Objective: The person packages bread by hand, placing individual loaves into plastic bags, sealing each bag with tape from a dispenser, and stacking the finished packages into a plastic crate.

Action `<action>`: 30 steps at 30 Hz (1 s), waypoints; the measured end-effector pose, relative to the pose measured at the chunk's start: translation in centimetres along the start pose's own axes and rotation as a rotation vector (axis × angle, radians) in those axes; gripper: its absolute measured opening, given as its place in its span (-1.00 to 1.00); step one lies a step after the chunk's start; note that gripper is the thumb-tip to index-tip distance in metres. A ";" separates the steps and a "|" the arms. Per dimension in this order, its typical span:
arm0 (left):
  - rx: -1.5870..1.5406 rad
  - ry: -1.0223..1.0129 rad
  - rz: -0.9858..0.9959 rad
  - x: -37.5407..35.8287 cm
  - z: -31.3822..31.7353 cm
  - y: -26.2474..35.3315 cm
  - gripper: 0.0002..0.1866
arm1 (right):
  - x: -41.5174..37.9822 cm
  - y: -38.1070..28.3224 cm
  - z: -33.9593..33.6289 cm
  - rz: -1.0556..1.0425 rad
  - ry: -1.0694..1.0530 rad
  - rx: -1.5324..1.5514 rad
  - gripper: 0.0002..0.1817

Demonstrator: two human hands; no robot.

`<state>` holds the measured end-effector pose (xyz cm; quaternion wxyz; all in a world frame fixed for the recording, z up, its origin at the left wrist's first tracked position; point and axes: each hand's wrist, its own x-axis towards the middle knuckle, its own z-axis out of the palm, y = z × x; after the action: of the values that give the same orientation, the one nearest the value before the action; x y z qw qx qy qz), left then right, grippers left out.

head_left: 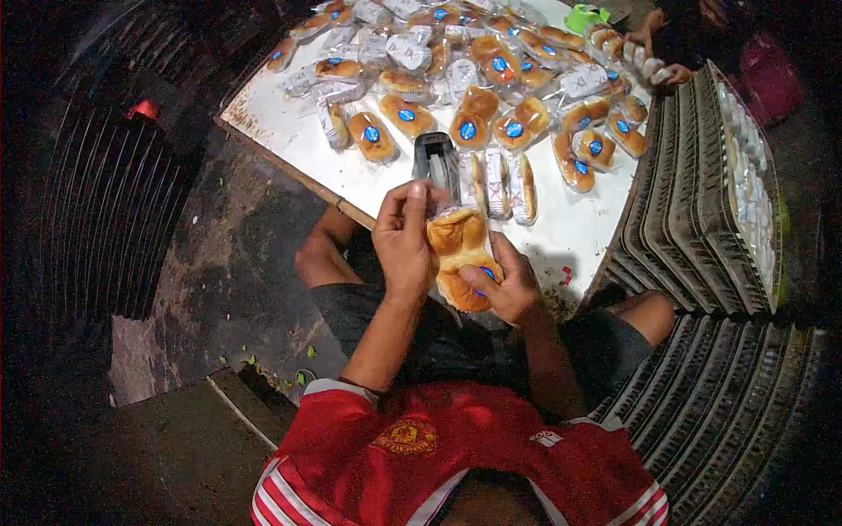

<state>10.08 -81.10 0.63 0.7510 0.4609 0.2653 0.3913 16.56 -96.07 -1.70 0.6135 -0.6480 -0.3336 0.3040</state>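
Golden wrapped bun [460,259], blue sticker, gripped by both hands

Glossy clear plastic wrap around golden, smooth-crusted buns [460,259], shiny wrapped buns [491,114] with blue paper-like stickers, smooth white tabletop [579,232] with worn wooden-looking edge, dull grey ribbed trays [693,210], matt dark plastic stapler-like tool [436,162], rough stained floor [219,272], red cloth jersey [456,456]

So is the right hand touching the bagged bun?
Touching. The head view shows the right hand cupped under the bagged bun, fingers wrapped against it.
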 end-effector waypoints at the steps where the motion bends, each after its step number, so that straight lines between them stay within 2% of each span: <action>1: 0.042 0.001 0.026 0.0 0.1 0.2 -0.73 | 0.1 0.4 0.3 -0.055 0.048 -0.049 -0.42; 4: 0.215 0.037 0.116 -0.8 1.1 1.3 -0.73 | 0.5 -0.9 1.0 -0.335 0.278 -0.314 -0.37; 5: 0.330 0.017 0.202 -1.2 1.4 1.6 -0.74 | 0.6 -1.7 1.5 -0.444 0.372 -0.425 -0.34; 7: 0.559 -0.034 0.372 -2.0 1.8 1.8 -0.75 | 0.6 -2.1 2.2 -0.354 0.384 -0.260 -0.49; 8: 0.403 -0.081 0.227 -2.4 1.7 1.4 -0.82 | 0.7 -2.9 1.8 -0.321 0.352 -0.232 -0.53; 9: 0.508 -0.116 0.468 -1.9 1.7 1.3 -0.83 | 0.9 -3.5 1.4 -0.293 0.319 -0.206 -0.58; 10: 0.610 -0.146 0.711 -0.9 1.7 1.3 -0.84 | 1.1 -3.5 0.7 -0.227 0.323 -0.102 -0.79; 11: 0.712 -0.173 0.952 -0.6 1.7 1.2 -0.83 | 1.3 -3.3 0.2 -0.252 0.314 -0.087 -0.82; 12: 0.681 -0.093 0.850 -1.1 2.4 0.6 -0.80 | 1.7 -2.8 -0.3 -0.275 0.304 -0.071 -0.86; 13: 0.701 -0.115 0.841 -1.5 2.5 0.1 -0.79 | 1.9 -2.2 -0.7 -0.302 0.296 -0.057 -0.89; 14: 0.718 -0.138 0.833 -2.1 2.5 -0.5 -0.79 | 1.7 -1.8 0.0 -0.112 0.424 0.084 -0.82; 15: 0.732 -0.157 0.827 -2.7 2.6 -0.8 -0.78 | 1.7 -1.9 -0.5 -0.157 0.386 0.202 -0.80; 16: 0.709 -0.359 0.726 -3.2 2.3 -0.7 -0.78 | 1.8 -2.0 -0.9 -0.201 0.345 0.320 -0.78; 17: 0.660 -0.455 0.659 -3.1 1.8 -0.4 -0.77 | 1.8 -2.3 -1.2 -0.241 0.302 0.441 -0.75; 19: 0.564 -0.643 0.518 -2.9 1.2 1.2 -0.75 | 1.2 -3.3 -2.3 -0.254 0.230 0.358 -0.62; 21: 0.636 -0.606 0.373 -2.8 0.6 0.4 -0.77 | 1.4 -2.9 -3.1 -0.457 0.357 -0.126 -0.57; 23: 0.584 -0.617 0.215 -2.7 0.3 0.1 -0.80 | 1.2 -2.7 -4.1 -0.243 0.221 -0.053 -0.67; 25: 0.550 -0.568 0.138 -3.3 0.4 -0.1 -0.82 | 0.8 -2.6 -4.7 -0.029 0.092 0.019 -0.68; 29: 0.525 -0.543 0.065 -3.5 0.4 -0.3 -0.85 | 0.4 -1.8 -2.8 -0.172 0.451 -0.362 -0.73; 30: 0.533 -0.543 0.066 -3.4 0.4 -0.3 -0.86 | 0.6 -2.2 -2.5 -0.334 0.453 -0.500 -0.79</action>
<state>8.56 -84.23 0.68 0.6349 0.7352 0.1340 0.1960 18.80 -96.99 0.70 0.5356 -0.7654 -0.3543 -0.0422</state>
